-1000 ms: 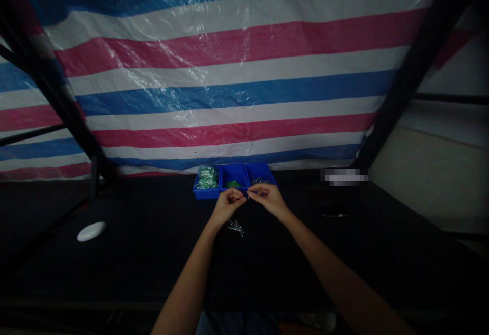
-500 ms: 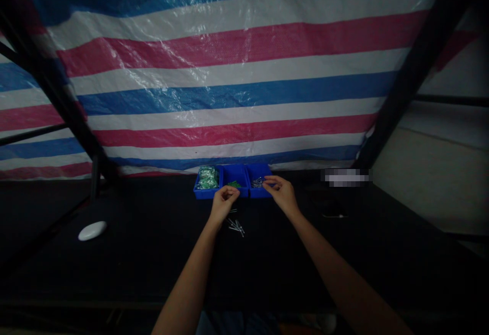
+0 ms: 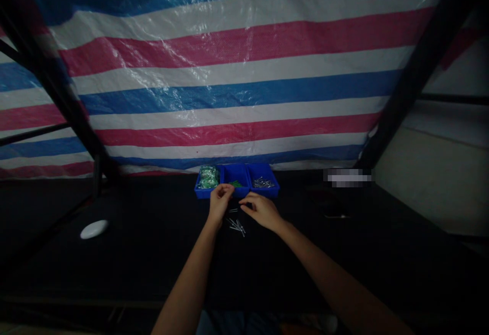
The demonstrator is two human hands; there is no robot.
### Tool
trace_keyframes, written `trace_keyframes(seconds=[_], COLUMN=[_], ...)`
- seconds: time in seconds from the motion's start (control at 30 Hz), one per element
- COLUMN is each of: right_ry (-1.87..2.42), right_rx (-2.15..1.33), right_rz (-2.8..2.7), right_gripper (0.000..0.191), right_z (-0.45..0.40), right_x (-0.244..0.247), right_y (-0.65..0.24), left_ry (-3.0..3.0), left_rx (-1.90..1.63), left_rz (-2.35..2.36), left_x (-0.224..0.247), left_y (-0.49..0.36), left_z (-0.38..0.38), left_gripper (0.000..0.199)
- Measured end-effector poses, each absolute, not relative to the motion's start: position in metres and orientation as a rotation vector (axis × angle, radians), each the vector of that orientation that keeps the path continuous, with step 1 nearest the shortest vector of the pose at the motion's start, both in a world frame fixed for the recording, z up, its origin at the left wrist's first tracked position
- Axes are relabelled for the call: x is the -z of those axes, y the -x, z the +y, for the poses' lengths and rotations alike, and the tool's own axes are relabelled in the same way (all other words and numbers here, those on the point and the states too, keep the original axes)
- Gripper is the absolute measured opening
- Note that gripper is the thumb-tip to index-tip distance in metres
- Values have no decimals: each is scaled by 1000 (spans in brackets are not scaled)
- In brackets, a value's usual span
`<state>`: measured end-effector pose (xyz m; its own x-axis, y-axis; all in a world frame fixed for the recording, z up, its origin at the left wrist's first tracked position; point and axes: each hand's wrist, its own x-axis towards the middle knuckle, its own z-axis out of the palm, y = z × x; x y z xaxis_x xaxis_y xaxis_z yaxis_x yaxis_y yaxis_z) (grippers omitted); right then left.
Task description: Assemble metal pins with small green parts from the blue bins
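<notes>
My left hand (image 3: 220,202) is closed in a pinch just in front of the middle blue bin (image 3: 231,172); whatever its fingertips hold is too small to make out. To its right, my right hand (image 3: 263,211) has thumb and forefinger drawn together above the table, and I cannot make out what lies between them. Small green pieces (image 3: 237,184) lie in the middle bin. The right blue bin (image 3: 266,169) contains thin silvery metal pieces (image 3: 262,183), like screws or pins. More slender metal pieces (image 3: 237,227) are scattered on the black table between my forearms.
The left blue bin (image 3: 207,194) is filled with green pieces in clear plastic (image 3: 209,177). A white rounded object (image 3: 94,229) sits at the table's left. A dark flat object (image 3: 336,215) lies at right. Behind stands a striped sheet (image 3: 244,85) between dark frame posts.
My right hand has left the right bin, coming left and nearer to me, beside my left hand. My left hand has shifted slightly left, still pinched.
</notes>
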<state>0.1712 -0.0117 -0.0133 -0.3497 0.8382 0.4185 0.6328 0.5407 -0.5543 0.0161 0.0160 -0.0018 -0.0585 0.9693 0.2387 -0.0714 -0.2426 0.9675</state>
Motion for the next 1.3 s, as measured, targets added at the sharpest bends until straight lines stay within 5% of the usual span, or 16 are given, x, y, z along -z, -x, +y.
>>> trace_keyframes(seconds=[0.37,1.3], right_ry=[1232,1034], right_rx=[-163,-575], right_rz=[-2279,-1672], right_gripper=[22,21], right_z=[-12,7], right_x=[24,18], right_y=[-158,-178], left_ry=[-1279,-1655], left_rx=[-1456,-1038], left_rz=[1102,992], left_x=[2,9], left_y=[-16,-24], left_z=[16,9], left_gripper=[20,31])
